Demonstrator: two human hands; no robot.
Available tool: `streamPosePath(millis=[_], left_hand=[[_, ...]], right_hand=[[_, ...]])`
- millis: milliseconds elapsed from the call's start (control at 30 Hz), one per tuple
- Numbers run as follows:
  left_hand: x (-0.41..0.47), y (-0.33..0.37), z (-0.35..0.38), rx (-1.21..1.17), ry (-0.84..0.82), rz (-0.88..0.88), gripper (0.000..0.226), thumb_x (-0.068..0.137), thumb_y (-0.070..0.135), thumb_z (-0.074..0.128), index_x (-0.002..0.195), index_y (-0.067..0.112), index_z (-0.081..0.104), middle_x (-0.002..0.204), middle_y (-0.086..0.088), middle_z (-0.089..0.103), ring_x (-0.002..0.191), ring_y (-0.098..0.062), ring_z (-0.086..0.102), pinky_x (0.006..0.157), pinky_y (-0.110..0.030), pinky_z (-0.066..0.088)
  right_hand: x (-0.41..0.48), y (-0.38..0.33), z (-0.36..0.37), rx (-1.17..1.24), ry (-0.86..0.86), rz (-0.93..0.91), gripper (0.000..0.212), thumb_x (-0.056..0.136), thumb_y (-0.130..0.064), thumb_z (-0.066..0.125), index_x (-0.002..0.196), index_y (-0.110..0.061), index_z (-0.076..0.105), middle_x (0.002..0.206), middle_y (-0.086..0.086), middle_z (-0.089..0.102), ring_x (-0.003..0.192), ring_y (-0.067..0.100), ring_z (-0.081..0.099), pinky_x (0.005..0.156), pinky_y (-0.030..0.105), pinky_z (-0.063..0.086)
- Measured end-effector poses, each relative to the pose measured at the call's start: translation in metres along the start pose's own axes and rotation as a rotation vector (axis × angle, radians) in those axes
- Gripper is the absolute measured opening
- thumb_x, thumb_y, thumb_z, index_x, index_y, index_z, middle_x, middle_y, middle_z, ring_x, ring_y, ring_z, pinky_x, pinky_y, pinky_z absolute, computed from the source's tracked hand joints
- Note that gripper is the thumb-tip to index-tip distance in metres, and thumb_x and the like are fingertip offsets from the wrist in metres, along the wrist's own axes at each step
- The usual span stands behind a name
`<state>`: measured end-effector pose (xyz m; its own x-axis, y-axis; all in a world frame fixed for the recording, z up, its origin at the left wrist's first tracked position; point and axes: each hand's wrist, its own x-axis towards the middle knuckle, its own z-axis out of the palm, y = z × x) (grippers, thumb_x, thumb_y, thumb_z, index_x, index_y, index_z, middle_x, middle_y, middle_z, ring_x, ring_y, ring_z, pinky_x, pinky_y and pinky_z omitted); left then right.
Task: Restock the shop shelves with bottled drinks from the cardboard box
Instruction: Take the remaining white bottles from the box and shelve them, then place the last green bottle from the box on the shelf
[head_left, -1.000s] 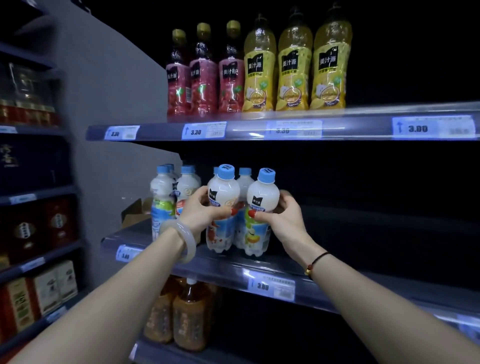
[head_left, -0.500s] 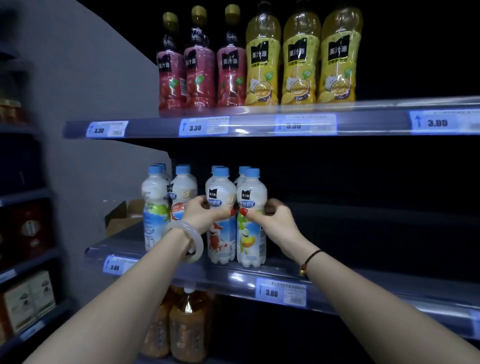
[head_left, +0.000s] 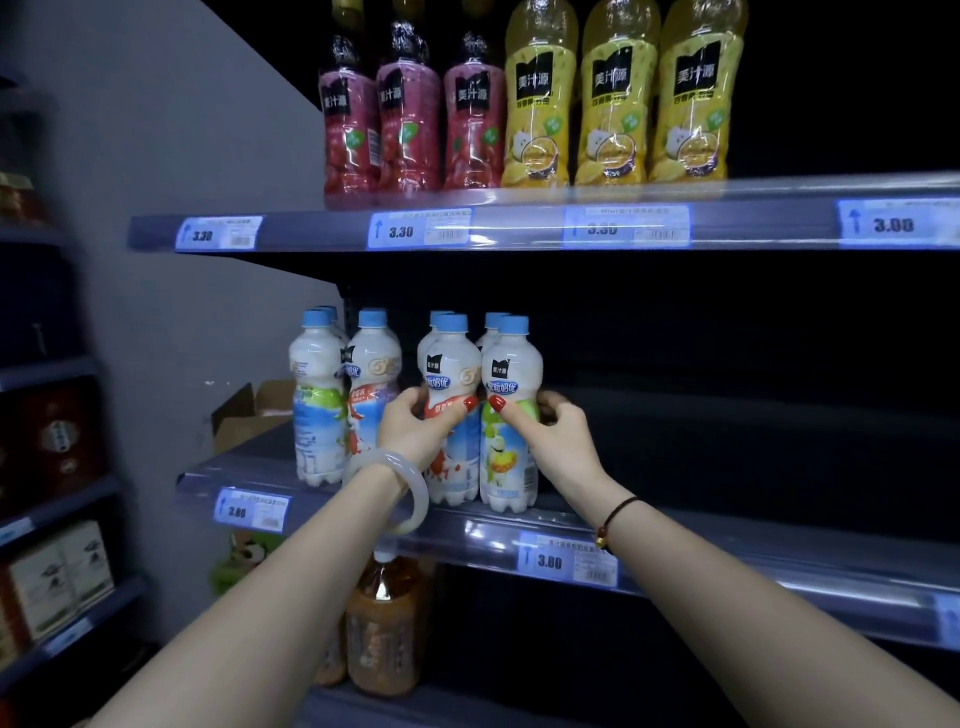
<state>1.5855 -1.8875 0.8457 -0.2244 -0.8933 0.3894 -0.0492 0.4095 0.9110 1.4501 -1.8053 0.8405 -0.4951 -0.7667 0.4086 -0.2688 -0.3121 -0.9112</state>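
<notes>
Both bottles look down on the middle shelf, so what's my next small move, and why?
Probably release both: the left hand and right hand each grip a white bottle standing upright at the shelf front, aligned with the row behind.

You have 3 red juice bottles (head_left: 405, 111) upper centre | 3 yellow juice bottles (head_left: 615, 104) upper right of them | at least 7 blue-capped milk drinks (head_left: 511, 415) mid-frame, back ones partly hidden | 6 price tags (head_left: 418, 230) | 2 hands | 1 cardboard box (head_left: 249, 413) centre left
</notes>
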Motion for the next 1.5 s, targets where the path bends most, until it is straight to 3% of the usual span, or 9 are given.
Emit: streamPosePath(millis=[233, 467, 600, 733, 900, 1000, 1200, 1367, 1500], left_hand=[[-0.01, 0.003, 0.003, 0.158, 0.012, -0.049, 0.039, 0.082, 0.028, 0.069, 0.113, 0.009, 0.056, 0.104, -0.005, 0.061, 0.094, -0.019, 0.058, 0.082, -0.033, 0.048], [-0.051, -0.004, -0.014, 0.347, 0.012, -0.153, 0.015, 0.08, 0.015, 0.07, 0.087, 0.014, 0.057, 0.081, 0.004, 0.057, 0.09, -0.018, 0.057, 0.079, -0.028, 0.042], [-0.086, -0.01, -0.037, 0.394, -0.023, -0.28, 0.007, 0.078, 0.018, 0.071, 0.077, 0.014, 0.065, 0.073, -0.001, 0.062, 0.08, -0.02, 0.06, 0.072, -0.031, 0.049], [-0.141, -0.014, -0.056, 0.457, -0.04, -0.398, 0.012, 0.079, 0.014, 0.07, 0.073, 0.013, 0.06, 0.067, -0.004, 0.061, 0.07, -0.02, 0.058, 0.052, -0.023, 0.042], [-0.232, -0.029, -0.088, 0.553, -0.015, -0.533, 0.01, 0.078, 0.016, 0.07, 0.082, 0.01, 0.062, 0.072, -0.005, 0.061, 0.066, -0.017, 0.056, 0.058, -0.023, 0.044], [-0.291, -0.041, -0.115, 0.616, 0.066, -0.601, 0.008, 0.078, 0.017, 0.068, 0.081, 0.012, 0.063, 0.077, -0.004, 0.06, 0.073, -0.018, 0.055, 0.06, -0.026, 0.042], [-0.376, -0.079, -0.16, 0.539, 0.261, -0.774, 0.013, 0.081, 0.015, 0.069, 0.087, 0.011, 0.058, 0.091, -0.009, 0.061, 0.085, -0.021, 0.057, 0.063, -0.028, 0.044], [-0.438, -0.144, -0.186, 0.485, 0.324, -0.911, 0.026, 0.08, 0.016, 0.07, 0.102, 0.009, 0.058, 0.099, -0.011, 0.066, 0.09, -0.024, 0.062, 0.076, -0.032, 0.05], [-0.494, -0.213, -0.204, 0.508, 0.307, -0.992, 0.021, 0.079, 0.015, 0.069, 0.096, 0.015, 0.057, 0.092, -0.005, 0.066, 0.081, -0.017, 0.057, 0.059, -0.016, 0.042]], right_hand=[[-0.009, -0.004, 0.0, -0.045, -0.029, -0.006, 0.04, 0.084, -0.028, 0.07, 0.117, -0.011, 0.055, 0.096, -0.004, 0.064, 0.086, 0.007, 0.063, 0.07, 0.019, 0.052], [-0.029, 0.005, -0.019, -0.296, -0.178, 0.19, 0.031, 0.082, -0.027, 0.072, 0.099, -0.013, 0.051, 0.096, 0.0, 0.061, 0.088, 0.014, 0.061, 0.076, 0.028, 0.051], [-0.045, 0.009, -0.033, -0.418, -0.169, 0.136, 0.027, 0.083, -0.024, 0.071, 0.098, -0.011, 0.052, 0.082, -0.006, 0.056, 0.081, 0.013, 0.057, 0.075, 0.03, 0.049], [-0.065, 0.008, -0.036, -0.511, -0.199, 0.085, 0.023, 0.081, -0.018, 0.068, 0.099, -0.007, 0.06, 0.096, 0.006, 0.064, 0.091, 0.023, 0.062, 0.08, 0.035, 0.051], [-0.112, 0.02, -0.019, -0.776, -0.222, -0.173, 0.033, 0.08, -0.016, 0.059, 0.112, -0.01, 0.059, 0.116, 0.012, 0.059, 0.113, 0.033, 0.052, 0.095, 0.039, 0.042], [-0.156, 0.031, 0.0, -0.687, -0.373, -0.246, 0.031, 0.08, -0.012, 0.06, 0.111, -0.009, 0.059, 0.115, 0.012, 0.059, 0.112, 0.031, 0.052, 0.097, 0.038, 0.041], [-0.265, 0.073, 0.064, -0.437, -0.922, 0.09, 0.031, 0.079, -0.005, 0.069, 0.107, -0.008, 0.058, 0.102, 0.008, 0.062, 0.089, 0.018, 0.057, 0.076, 0.025, 0.045], [-0.343, 0.139, 0.122, -0.436, -1.077, 0.279, 0.035, 0.077, -0.013, 0.073, 0.109, -0.008, 0.06, 0.102, 0.005, 0.058, 0.099, 0.019, 0.056, 0.083, 0.028, 0.046], [-0.402, 0.203, 0.157, -0.412, -1.153, 0.43, 0.028, 0.079, -0.003, 0.07, 0.103, -0.007, 0.056, 0.095, 0.006, 0.054, 0.089, 0.018, 0.054, 0.068, 0.021, 0.044]])
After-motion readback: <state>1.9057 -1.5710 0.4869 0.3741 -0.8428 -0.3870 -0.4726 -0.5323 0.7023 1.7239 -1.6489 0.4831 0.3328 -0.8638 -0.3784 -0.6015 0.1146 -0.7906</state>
